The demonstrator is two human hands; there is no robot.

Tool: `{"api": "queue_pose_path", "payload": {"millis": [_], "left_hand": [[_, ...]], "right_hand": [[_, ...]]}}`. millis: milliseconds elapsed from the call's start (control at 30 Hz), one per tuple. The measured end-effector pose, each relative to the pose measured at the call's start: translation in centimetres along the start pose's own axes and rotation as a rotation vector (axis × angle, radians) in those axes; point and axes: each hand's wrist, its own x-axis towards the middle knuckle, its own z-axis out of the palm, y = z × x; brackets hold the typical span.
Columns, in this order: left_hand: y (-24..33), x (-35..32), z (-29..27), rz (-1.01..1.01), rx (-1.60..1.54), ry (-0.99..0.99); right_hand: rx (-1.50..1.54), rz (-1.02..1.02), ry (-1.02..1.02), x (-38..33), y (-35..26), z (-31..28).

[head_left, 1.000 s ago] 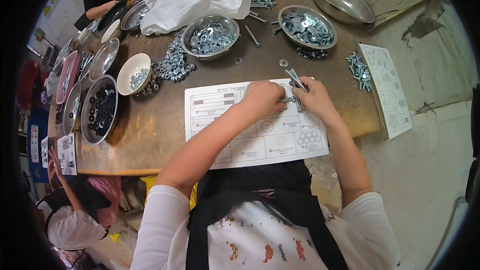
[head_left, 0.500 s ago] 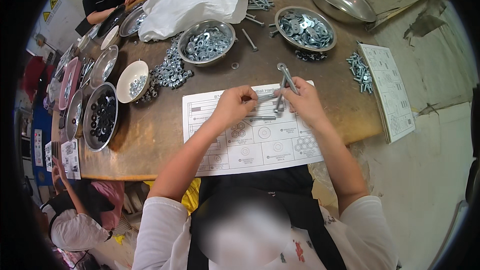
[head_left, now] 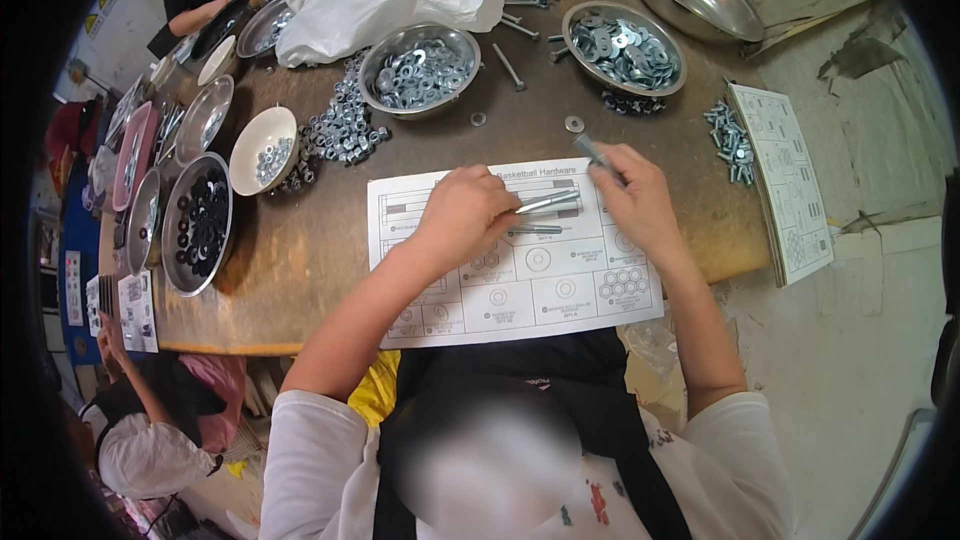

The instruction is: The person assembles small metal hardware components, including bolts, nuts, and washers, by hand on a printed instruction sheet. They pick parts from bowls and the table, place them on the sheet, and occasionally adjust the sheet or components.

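Note:
On the table before me lies a printed paper sheet [head_left: 530,315] with outline drawings of hardware. My left hand [head_left: 463,208] is closed over its upper part, gripping long silver bolts [head_left: 550,202] whose shafts stick out to the right; their heads are hidden. Just below those fingers another bolt [head_left: 540,230] rests on the sheet. In my right hand [head_left: 635,190] a single bolt [head_left: 592,149] is pinched, pointing up and left past the sheet's top edge. Beyond its tip lies a flat washer [head_left: 574,124]; a smaller washer [head_left: 478,120] sits farther left.
Metal bowls of washers [head_left: 420,70] [head_left: 625,48] stand beyond the sheet, with loose nuts [head_left: 345,130] alongside. Black rings fill a bowl [head_left: 200,225] at left. Short bolts [head_left: 728,143] lie beside a propped drawing sheet [head_left: 785,170] at right. Other people work at left and far left.
My right hand has moved right, away from my left, and shows one bolt where two crossed before. My left hand has moved slightly right, still with bolts.

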Motion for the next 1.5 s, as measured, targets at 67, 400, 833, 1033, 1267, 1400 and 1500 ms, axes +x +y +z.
{"api": "queue_pose_path", "payload": {"millis": [67,400,833,1033,1267,1400,1500], "left_hand": [[0.3,0.0,0.5,0.026,0.073,-0.030],[1.9,-1.7,0.3,-0.215,0.046,0.120],[0.8,-0.8,3.2,-0.375,-0.062,0.088],[1.2,-2.6,1.3,-0.245,-0.070,0.017],[1.8,-2.2,3.3,-0.291,-0.071,0.115],[1.5,-1.1,4.4,-0.268,-0.062,0.191],[1.1,-0.2,3.7,-0.329,-0.118,0.087]], "right_hand": [[-0.188,-0.167,-0.156,0.0,-1.6,0.1],[-0.464,-0.447,-0.110,-1.5,0.1,3.4],[-0.333,-0.284,-0.171,-4.4,-0.6,2.4],[-0.462,-0.366,-0.037,-4.7,0.5,3.9],[-0.502,0.176,-0.132,-8.2,-0.6,4.3],[-0.487,0.125,-0.164,-6.9,-0.7,6.0],[-0.461,0.093,-0.193,-6.1,-0.2,5.5]]}}
